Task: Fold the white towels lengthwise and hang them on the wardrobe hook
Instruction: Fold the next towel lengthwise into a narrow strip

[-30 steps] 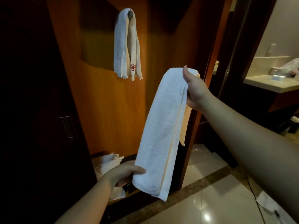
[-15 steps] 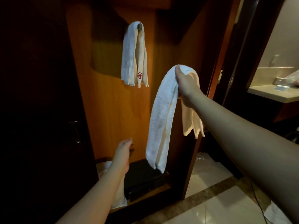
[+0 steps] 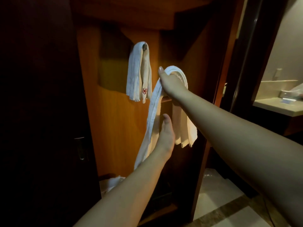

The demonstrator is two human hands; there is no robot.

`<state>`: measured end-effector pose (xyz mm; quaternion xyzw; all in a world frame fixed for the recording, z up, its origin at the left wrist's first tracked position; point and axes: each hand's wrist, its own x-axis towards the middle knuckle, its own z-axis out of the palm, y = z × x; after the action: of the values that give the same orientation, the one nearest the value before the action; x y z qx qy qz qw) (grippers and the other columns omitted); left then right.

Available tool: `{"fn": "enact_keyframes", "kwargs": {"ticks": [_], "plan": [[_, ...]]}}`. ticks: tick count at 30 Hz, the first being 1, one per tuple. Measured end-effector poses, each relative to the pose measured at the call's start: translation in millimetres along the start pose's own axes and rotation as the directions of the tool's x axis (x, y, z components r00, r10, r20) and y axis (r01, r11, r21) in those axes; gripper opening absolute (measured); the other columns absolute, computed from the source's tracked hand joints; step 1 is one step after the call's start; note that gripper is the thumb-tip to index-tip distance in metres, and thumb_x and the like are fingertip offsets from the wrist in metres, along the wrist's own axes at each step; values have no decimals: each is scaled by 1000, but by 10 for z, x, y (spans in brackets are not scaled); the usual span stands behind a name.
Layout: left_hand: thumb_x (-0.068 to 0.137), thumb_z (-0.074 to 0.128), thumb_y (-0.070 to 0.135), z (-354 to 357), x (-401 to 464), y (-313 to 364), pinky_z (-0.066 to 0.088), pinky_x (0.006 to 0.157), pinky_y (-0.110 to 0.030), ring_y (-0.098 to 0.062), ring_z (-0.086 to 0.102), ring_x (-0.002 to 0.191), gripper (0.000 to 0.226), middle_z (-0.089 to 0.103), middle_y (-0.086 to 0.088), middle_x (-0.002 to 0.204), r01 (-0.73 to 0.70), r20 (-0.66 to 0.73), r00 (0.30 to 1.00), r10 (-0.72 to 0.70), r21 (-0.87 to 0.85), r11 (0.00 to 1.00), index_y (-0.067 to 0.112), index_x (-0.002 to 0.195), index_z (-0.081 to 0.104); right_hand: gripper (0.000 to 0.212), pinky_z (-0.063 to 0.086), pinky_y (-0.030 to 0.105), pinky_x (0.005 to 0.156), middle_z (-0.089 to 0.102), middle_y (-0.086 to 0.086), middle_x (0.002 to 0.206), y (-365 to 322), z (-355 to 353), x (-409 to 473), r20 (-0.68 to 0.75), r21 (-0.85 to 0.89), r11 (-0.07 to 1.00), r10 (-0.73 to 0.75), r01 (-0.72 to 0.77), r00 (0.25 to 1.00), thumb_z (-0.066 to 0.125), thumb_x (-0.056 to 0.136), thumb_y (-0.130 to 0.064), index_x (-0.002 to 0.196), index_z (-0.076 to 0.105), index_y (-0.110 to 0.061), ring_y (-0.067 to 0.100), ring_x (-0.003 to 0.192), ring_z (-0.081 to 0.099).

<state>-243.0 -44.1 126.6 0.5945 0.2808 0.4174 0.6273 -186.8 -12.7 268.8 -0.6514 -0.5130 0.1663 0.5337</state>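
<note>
Centrally, the right hand grips a folded white towel at its bend, thumb raised, so that both halves hang down in front of the wooden wardrobe panel. Below it, the left hand reaches up between the hanging halves, fingers fairly straight against the cloth; a closed grasp is not evident. A second folded towel with a red emblem hangs from the hook, up and to the left of the held one.
</note>
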Motion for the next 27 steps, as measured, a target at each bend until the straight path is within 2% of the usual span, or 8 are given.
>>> {"fn": "enact_keyframes", "kwargs": {"ticks": [5, 9, 12, 14, 17, 22, 24, 27], "plan": [[61, 18, 100, -48, 282, 116, 38, 110, -39, -23, 51, 129, 98, 59, 15, 117, -53, -112, 992, 64, 99, 994, 42, 135, 45, 63, 59, 31, 54, 66, 13, 114, -75, -177, 143, -43, 302, 952, 61, -45, 997, 36, 100, -63, 133, 49, -10, 30, 101, 67], [43, 30, 109, -53, 508, 229, 35, 112, -39, -20, 42, 138, 129, 45, 8, 149, -85, -269, 961, 64, -65, 994, 39, 151, 32, 64, 57, 32, 58, 63, 10, 119, 128, -301, 329, -61, 373, 923, 121, -90, 991, 40, 98, -64, 137, 46, -13, 28, 102, 65], [33, 25, 113, -9, 649, 374, 41, 96, -26, -2, 54, 110, 112, 51, 19, 129, -169, -298, 942, 153, -29, 985, 53, 126, 46, 59, 59, 35, 74, 67, 7, 112, 362, -402, 537, -96, 285, 957, 80, -50, 992, 37, 100, -63, 119, 57, -11, 23, 99, 67], [42, 32, 110, -22, 788, 473, 49, 95, -36, -10, 63, 103, 92, 66, 15, 121, -177, -371, 920, 127, -104, 979, 48, 105, 60, 55, 54, 31, 77, 66, 3, 100, 499, -460, 694, -127, 166, 986, 41, -20, 991, 35, 100, -64, 99, 60, -15, 16, 88, 64], [65, 44, 94, -137, 1046, 600, 54, 98, -46, -19, 70, 105, 71, 76, 5, 105, -231, -417, 895, 159, -129, 964, 39, 100, 71, 50, 38, 29, 76, 59, -5, 94, 686, -509, 951, -135, -2, 999, -35, 35, 990, 34, 101, -63, 109, 60, -21, 12, 82, 55], [100, 34, 61, -256, 1574, 851, 41, 73, -19, 23, 60, 74, 45, 67, 38, 74, -348, -523, 780, 344, 94, 933, 54, 77, 72, 51, 40, 25, 63, 52, -11, 72, 817, -637, 1484, -97, 5, 999, -36, 37, 995, 35, 99, -65, 72, 52, -25, 4, 67, 51], [104, 36, 51, -286, 1770, 1010, 37, 70, -19, 18, 61, 74, 45, 62, 43, 68, -350, -568, 733, 373, 155, 924, 42, 75, 70, 47, 47, 32, 74, 58, -6, 79, 832, -680, 1728, -99, 152, 988, -22, 37, 995, 41, 98, -65, 82, 57, -24, 10, 75, 57], [104, 38, 47, -374, 2029, 1172, 40, 64, -16, 5, 61, 79, 35, 67, 31, 70, -365, -587, 681, 439, 248, 897, 34, 88, 65, 53, 44, 38, 102, 62, -1, 113, 870, -676, 2103, -39, 362, 932, -18, 31, 999, 46, 95, -65, 127, 56, -23, 17, 109, 58]]}}
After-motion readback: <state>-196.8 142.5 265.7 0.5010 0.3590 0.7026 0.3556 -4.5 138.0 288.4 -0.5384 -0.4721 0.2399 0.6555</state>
